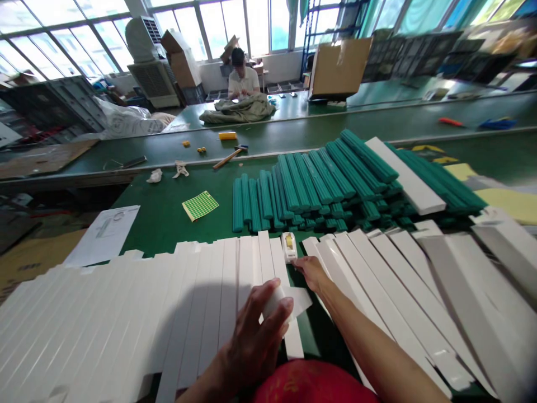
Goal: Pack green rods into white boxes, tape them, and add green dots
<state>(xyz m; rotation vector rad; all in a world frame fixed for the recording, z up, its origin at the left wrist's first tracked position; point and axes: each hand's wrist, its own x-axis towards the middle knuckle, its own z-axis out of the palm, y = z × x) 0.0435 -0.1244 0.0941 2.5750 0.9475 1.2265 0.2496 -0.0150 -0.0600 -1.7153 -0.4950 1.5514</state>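
My left hand (260,319) is wrapped round the near end of a long narrow white box (272,302), with a white end flap (301,301) sticking out to the right. Just beyond it, the closed fingertips of my right hand (311,272) touch the near end of a small white tape dispenser (289,246) with a yellowish roll. Whether they grip its body or a strip of tape is too small to make out. Flat white boxes (126,313) lie side by side to the left. More long white boxes (377,280) lie to the right, beneath my right forearm.
Green ribbed bars (310,179) are piled behind the boxes, with a white box (405,176) on top. A green sticker sheet (200,205), a printed drawing (103,235) and a hammer (229,158) lie farther left. Another person (243,81) sits across the tables by the windows.
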